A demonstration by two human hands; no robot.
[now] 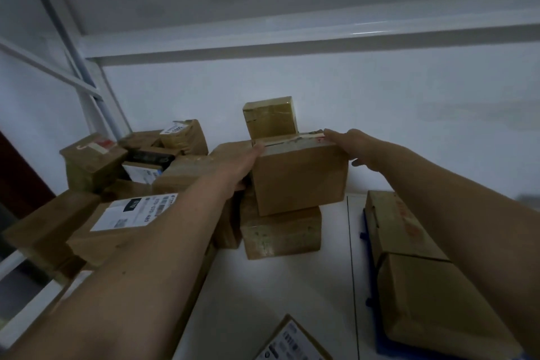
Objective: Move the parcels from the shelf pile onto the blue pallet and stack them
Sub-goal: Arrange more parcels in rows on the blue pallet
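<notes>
A brown cardboard parcel (299, 180) sits on top of the pile against the white wall. My left hand (236, 165) presses flat on its left side and my right hand (349, 146) clasps its upper right edge. Under it lies a flatter taped parcel (282, 235); behind it stands a small taped box (270, 118). At the right, the blue pallet (369, 235) carries two long brown parcels (420, 292), partly hidden by my right forearm.
More parcels crowd the left: one with a white shipping label (133, 212), a taped box (90, 164), a small labelled box (184, 133). A labelled parcel (293, 342) lies on the white floor at the bottom edge. White shelf rails (87, 88) run at upper left.
</notes>
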